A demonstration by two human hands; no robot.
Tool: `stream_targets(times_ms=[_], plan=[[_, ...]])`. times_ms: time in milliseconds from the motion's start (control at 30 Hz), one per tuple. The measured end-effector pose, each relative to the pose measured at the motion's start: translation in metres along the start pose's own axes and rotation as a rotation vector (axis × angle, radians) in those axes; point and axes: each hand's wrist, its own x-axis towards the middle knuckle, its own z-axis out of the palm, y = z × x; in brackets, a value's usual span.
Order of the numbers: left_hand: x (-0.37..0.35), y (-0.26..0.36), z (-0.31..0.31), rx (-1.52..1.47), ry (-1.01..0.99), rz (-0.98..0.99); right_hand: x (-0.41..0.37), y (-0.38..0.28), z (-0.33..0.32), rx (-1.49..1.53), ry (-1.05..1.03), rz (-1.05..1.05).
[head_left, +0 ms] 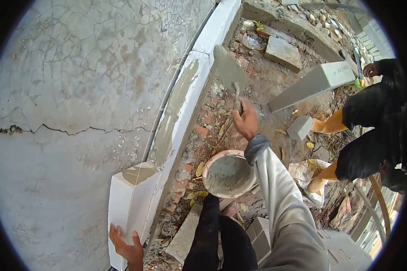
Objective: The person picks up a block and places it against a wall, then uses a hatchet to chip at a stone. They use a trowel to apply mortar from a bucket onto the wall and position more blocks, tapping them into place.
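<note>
My right hand (246, 120) is closed round the handle of a trowel (229, 67), whose broad grey blade points up and left near the edge of the block row. At the lower left, my left hand (127, 246) lies with spread fingers on a white block (122, 198) set on top of the row. Wet grey mortar (172, 108) covers part of the lower row of white blocks (217, 27). Some mortar also coats the upper block's end. Below my right forearm, a round bowl (208, 177) holds grey mortar.
A cracked concrete surface (68, 90) fills the left side, with a taut string along its edge. Loose blocks (283, 53), a tall upright block (312, 86) and brick rubble lie to the right. Another person (371, 110) in dark clothes is at the far right.
</note>
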Motion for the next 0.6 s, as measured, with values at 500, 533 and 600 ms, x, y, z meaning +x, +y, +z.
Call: stream_targets(times_ms=[500,533,600], plan=[[-0.056,-0.006,0.03,-0.347,0.161,0.103,-0.19,0.033,0.015,-0.268,-0.193,-0.132],[-0.061,0.018,0.034,-0.362,-0.012,0.096,-0.228,0.031,-0.003,-0.264,-0.315,0.072],[-0.065,0.051,0.081,-0.561,-0.409,-0.058,-0.296,0.014,-0.042,-0.257,-0.555,0.479]])
